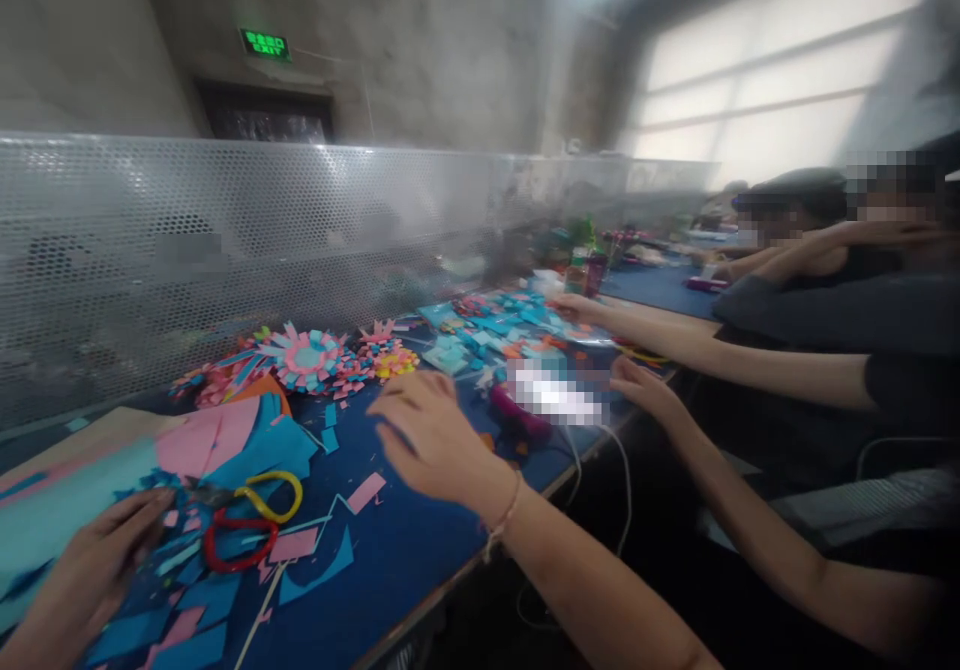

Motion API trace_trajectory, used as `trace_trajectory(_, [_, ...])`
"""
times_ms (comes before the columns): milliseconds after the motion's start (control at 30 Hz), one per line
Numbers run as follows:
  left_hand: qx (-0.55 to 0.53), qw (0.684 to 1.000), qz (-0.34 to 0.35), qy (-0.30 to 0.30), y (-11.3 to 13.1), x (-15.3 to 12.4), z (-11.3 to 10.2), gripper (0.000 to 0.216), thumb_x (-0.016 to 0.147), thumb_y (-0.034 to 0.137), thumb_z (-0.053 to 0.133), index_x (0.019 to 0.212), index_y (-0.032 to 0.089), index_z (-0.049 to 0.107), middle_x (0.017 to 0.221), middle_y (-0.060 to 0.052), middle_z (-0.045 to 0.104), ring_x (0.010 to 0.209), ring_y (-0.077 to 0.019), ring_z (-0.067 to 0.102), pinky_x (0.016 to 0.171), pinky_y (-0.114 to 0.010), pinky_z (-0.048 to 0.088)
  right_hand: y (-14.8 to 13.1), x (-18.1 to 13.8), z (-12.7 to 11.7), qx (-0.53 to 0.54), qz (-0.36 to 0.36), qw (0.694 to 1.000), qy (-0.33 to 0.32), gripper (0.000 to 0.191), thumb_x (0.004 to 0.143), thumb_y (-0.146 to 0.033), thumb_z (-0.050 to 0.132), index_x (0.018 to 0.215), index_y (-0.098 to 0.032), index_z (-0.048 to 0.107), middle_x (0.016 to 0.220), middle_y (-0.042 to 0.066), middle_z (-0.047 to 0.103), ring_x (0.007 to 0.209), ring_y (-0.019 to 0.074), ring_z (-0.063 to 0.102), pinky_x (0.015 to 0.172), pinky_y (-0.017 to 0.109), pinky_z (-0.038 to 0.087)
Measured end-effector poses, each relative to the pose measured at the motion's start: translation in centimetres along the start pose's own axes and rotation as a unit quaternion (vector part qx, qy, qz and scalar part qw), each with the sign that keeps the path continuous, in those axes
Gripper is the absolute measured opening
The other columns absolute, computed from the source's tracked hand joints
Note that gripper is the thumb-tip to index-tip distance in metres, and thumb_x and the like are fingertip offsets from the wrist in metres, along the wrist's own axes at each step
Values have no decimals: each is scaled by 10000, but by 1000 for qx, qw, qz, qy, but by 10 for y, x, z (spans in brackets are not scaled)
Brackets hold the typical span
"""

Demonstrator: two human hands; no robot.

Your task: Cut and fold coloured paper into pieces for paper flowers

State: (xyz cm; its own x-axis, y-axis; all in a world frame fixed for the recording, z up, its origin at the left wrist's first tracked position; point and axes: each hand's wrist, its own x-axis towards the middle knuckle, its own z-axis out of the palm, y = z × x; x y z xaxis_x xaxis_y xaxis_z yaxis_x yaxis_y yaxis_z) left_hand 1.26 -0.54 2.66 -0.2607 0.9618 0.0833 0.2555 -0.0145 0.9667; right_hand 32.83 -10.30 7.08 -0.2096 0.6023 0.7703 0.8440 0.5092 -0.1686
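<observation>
At the lower left, my left hand [112,545] has its fingers pressed together on a dark blue fringed paper piece [150,482], partly hidden behind the fingers. My right hand [439,440], with a thin cord bracelet at the wrist, hovers above the blue tabletop, fingers loosely bent and apart, nothing visible in them. Between my hands lie scissors [255,520] with one yellow and one red handle. Around them are cut scraps of pink paper [294,545] and blue paper [319,570]. Large pink and blue sheets [217,440] lie beyond my left hand.
Paper rosettes [307,358] are heaped along the perforated metal partition [300,240]. A magenta device [517,412] with a white cable sits right of my right hand. A co-worker's hands [645,387] are over the table beyond it, near blue scraps and bottles [585,272].
</observation>
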Motion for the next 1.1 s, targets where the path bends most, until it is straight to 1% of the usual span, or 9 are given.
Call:
trace_trajectory(100, [-34, 999, -33, -21, -12, 7, -4, 421, 271, 501, 727, 555, 213, 608, 413, 42, 474, 401, -69, 340, 370, -201, 252, -26, 32, 38, 58, -20, 994, -88, 181, 770, -151, 406, 774, -182, 584, 862, 31, 544, 847, 131, 462, 811, 283, 337])
trace_trajectory(233, [-56, 998, 17, -12, -13, 3, -12, 421, 376, 477, 701, 625, 155, 595, 447, 41, 489, 398, -63, 351, 391, -204, 264, -33, 68, 74, 97, 19, 991, -87, 222, 750, -75, 372, 797, -130, 582, 833, 70, 572, 809, 128, 491, 739, 240, 364])
trace_trajectory(300, [-49, 997, 51, -40, -6, 2, -14, 393, 435, 467, 681, 637, 144, 585, 495, 27, 518, 420, -76, 407, 424, -214, 312, -38, 79, 90, 81, 34, 989, -121, 211, 738, -76, 387, 788, -120, 587, 814, 84, 590, 779, 141, 511, 700, 240, 368])
trace_trajectory(433, [-15, 989, 106, -100, 0, 1, -20, 303, 561, 436, 617, 636, 149, 556, 412, 54, 437, 355, -70, 369, 391, -209, 269, -56, 78, 127, 20, 51, 955, -291, 121, 684, -111, 476, 684, -119, 597, 692, 87, 613, 664, 155, 540, 580, 230, 359])
trace_trajectory(533, [-25, 991, 68, -116, -6, 0, -24, 297, 568, 432, 603, 661, 156, 543, 391, 63, 433, 323, -74, 363, 368, -207, 250, -70, 64, 154, 27, 39, 929, -366, 174, 659, -303, 560, 597, -142, 582, 618, 74, 601, 610, 163, 539, 509, 226, 350])
trace_trajectory(667, [-84, 990, 7, -110, -8, -6, -25, 368, 472, 430, 657, 684, 157, 530, 548, 25, 572, 404, -100, 486, 423, -222, 358, -83, 49, 174, 39, 65, 929, -362, 205, 557, -343, 624, 587, -147, 572, 609, 59, 594, 603, 169, 553, 480, 217, 357])
trace_trajectory(800, [-153, 983, -15, -98, 1, -13, -21, 380, 424, 402, 694, 656, 161, 515, 568, 14, 583, 464, -122, 532, 514, -258, 439, -86, 43, 181, 43, 80, 928, -362, 237, 553, -375, 612, 614, -148, 584, 680, 77, 616, 613, 182, 564, 476, 226, 378])
trace_trajectory(933, [-171, 981, -26, -89, 4, -15, -19, 344, 503, 427, 654, 672, 149, 542, 559, -7, 583, 476, -124, 528, 504, -258, 442, -81, 44, 183, 36, 93, 926, -364, 162, 619, -282, 532, 652, -133, 588, 719, 105, 618, 628, 178, 560, 502, 234, 387])
trace_trajectory(1100, [-156, 984, -9, -82, -2, -8, -22, 357, 510, 430, 645, 702, 137, 576, 528, 0, 554, 492, -108, 500, 442, -206, 381, -71, 50, 176, 126, 208, 912, -330, 96, 656, -225, 484, 664, -144, 536, 663, 68, 579, 584, 144, 514, 482, 219, 365])
